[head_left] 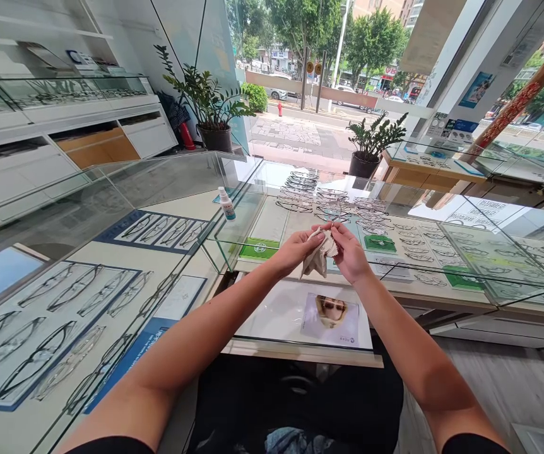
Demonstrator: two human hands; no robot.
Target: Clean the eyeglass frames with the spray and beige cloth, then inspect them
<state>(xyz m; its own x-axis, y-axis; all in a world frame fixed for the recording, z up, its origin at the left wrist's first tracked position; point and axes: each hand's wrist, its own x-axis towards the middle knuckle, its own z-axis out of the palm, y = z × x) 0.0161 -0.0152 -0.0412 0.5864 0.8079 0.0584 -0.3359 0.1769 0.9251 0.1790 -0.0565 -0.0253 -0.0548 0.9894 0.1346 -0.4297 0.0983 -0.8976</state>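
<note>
Both hands meet above the glass counter in the middle of the view. Fingers of my left hand (296,247) are closed on a beige cleaning cloth (318,257) with zigzag edges. On the cloth's other side, my right hand (350,253) pinches it too. The cloth is bunched, and its lower end hangs down. A thin wire-like bit shows above the fingertips; whether eyeglasses are inside the folds I cannot make out. A white spray bottle (226,204) stands upright on the glass, left of and beyond my hands.
Under the glass lie rows of eyeglasses (333,203), more to the left on a display tray (125,284). A printed card (332,317) lies in the pull-out shelf (262,315) below my hands. Potted plants (365,165) stand beyond the counter, near the windows.
</note>
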